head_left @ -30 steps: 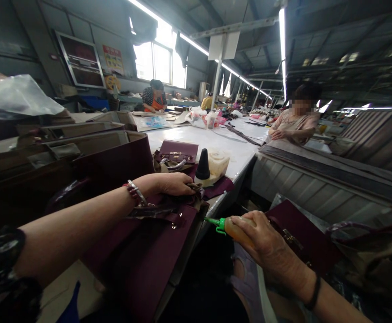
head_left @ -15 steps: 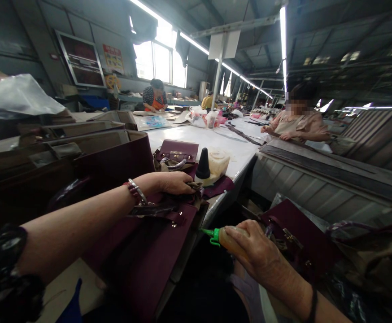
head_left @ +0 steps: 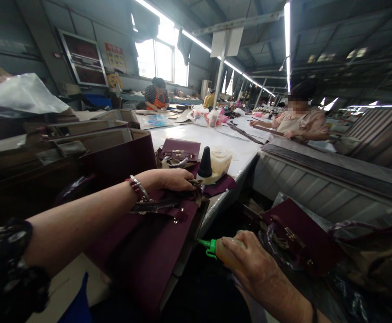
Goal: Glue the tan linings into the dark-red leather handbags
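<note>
A dark burgundy handbag (head_left: 152,255) lies across the table's near edge, with gold-coloured fittings and a wrapped handle. My left hand (head_left: 179,180) is closed on the brown cloth at the bag's upper end. In my right hand (head_left: 250,255) is a squeeze bottle (head_left: 228,253) of amber liquid, probably glue, with a green nozzle. The nozzle points left, its tip close to the bag's right side edge; whether they touch I cannot tell. Just beyond my left hand stands a yellowish plastic container (head_left: 220,162) with a black cone (head_left: 204,162) on it.
Burgundy bag bodies (head_left: 118,157) are stacked on the left under clear plastic (head_left: 24,96). Another burgundy bag (head_left: 179,148) lies on the white table (head_left: 179,132). More finished-looking bags (head_left: 300,237) sit low at right. Co-workers (head_left: 300,119) work across the table and farther back.
My right hand has moved slightly left and down with the bottle, along the bag's side edge. My left hand keeps its hold. The co-worker on the right has shifted a strip leftward.
</note>
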Available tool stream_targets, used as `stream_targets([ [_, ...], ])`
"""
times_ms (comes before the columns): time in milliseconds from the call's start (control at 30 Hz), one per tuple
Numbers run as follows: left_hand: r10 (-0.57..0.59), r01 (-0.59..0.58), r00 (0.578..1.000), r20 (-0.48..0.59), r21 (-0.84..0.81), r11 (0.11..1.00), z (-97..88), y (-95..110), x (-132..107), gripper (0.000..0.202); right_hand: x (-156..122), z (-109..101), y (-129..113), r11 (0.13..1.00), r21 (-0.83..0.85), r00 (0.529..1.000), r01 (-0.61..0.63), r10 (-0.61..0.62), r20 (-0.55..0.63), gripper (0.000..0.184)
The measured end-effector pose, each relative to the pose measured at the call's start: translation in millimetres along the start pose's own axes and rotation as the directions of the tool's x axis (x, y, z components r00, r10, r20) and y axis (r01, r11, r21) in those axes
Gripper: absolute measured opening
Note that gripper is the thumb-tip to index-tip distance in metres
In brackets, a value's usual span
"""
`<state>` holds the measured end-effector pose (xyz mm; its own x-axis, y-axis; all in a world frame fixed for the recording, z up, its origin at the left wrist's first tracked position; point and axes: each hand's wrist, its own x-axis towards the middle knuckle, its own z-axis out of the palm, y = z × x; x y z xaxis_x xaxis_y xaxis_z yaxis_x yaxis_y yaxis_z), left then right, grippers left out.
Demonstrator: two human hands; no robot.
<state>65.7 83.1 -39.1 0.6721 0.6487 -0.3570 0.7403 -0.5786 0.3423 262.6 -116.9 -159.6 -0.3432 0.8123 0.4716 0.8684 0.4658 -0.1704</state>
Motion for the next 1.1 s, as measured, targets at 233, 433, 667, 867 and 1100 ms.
stream_targets([
  [233,-0.022,0.023,1.000,-0.020,0.049,0.999,-4.7,6,-6,0.035,-6,6,-11,0.999,0.040,1.000,-0.022,0.022,0.017,0.032],
  [433,-0.035,0.038,0.999,-0.041,0.083,0.996,-7.9,5,-9,0.039,-20,15,-24,0.986,0.140,0.993,-0.089,0.078,0.083,0.041],
  [667,-0.022,0.028,0.998,-0.057,0.105,0.994,-8.1,0,-9,0.038,-28,14,-22,0.957,0.221,0.978,-0.188,0.163,0.126,0.064],
  [867,-0.006,0.015,0.997,-0.079,0.120,0.993,-8.4,-3,-10,0.040,-2,1,-6,0.978,0.082,0.981,-0.194,0.194,0.009,0.057],
  [1100,0.010,0.005,0.996,-0.094,0.153,0.988,-10.3,0,-14,0.039,11,-4,-6,0.984,-0.015,0.984,-0.180,0.180,-0.003,0.054],
])
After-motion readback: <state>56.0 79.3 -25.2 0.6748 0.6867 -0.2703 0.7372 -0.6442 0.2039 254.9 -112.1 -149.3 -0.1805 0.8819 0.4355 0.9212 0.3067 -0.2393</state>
